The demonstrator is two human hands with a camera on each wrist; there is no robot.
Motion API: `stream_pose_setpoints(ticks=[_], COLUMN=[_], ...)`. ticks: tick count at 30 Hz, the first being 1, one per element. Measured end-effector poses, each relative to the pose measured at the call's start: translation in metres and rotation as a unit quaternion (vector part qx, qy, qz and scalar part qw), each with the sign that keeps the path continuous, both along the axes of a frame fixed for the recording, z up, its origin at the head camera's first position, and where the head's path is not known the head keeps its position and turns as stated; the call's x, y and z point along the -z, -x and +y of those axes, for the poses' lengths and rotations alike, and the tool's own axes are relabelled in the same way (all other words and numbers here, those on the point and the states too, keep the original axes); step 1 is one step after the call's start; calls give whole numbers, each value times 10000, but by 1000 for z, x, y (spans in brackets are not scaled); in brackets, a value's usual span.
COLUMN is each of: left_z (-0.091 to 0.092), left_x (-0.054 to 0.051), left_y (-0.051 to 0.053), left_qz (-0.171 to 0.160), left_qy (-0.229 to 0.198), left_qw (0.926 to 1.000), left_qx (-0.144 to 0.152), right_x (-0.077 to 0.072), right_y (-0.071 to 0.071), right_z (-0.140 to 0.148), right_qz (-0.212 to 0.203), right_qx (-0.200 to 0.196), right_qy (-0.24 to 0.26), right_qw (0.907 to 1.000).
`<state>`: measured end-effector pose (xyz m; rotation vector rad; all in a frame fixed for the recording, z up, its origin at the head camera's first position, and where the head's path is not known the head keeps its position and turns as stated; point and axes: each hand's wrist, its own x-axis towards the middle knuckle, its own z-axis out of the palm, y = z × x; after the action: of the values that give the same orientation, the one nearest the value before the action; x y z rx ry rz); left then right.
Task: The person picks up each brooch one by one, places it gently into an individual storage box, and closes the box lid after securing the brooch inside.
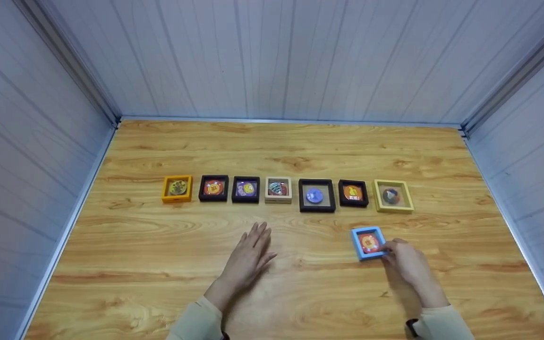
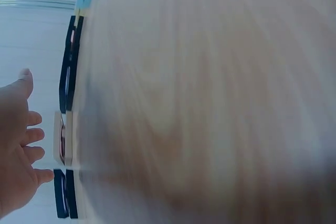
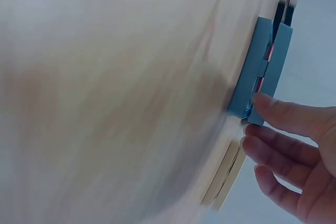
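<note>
A small square blue frame (image 1: pixel 360 245) with a red and yellow round piece behind its clear window is in front of the row's right end. My right hand (image 1: pixel 409 263) pinches its right edge between thumb and fingers. In the right wrist view, the thumb lies against the side of the blue frame (image 3: pixel 254 72), with the fingers beneath its corner. My left hand (image 1: pixel 247 260) is on its own over the table, fingers straight and thumb apart, holding nothing. From the left wrist view I see that hand (image 2: pixel 16 145) near the row's frames, not gripping any.
Across the wooden table (image 1: pixel 295 146) runs a row of square frames: an orange frame (image 1: pixel 164 190), several black ones such as the large black frame (image 1: pixel 317 208), a beige frame (image 1: pixel 278 200) and a pale yellow frame (image 1: pixel 409 198). Whitish panels (image 1: pixel 272 61) wall the back and sides.
</note>
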<state>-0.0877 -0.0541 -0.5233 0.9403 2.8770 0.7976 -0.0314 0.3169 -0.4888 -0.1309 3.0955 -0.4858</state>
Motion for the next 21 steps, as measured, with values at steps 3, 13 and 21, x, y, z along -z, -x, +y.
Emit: stream_pose_setpoints(ticks=[3,13,21], left_z=[-9,-34,-50], left_x=[1,4,1], left_y=[0,6,10], left_qz=[-18,584,818], left_qy=[86,179,369], left_qw=[9999,9972,9932], left_qx=[-57,-432,-746], right_x=[-1,-5,-8], right_y=[-2,-5,-3], right_z=[16,63,97], right_qz=[-36,-584,-784], right_qx=[89,652,800], right_qy=[-12,64,106], right_qw=[10000,9961,9936])
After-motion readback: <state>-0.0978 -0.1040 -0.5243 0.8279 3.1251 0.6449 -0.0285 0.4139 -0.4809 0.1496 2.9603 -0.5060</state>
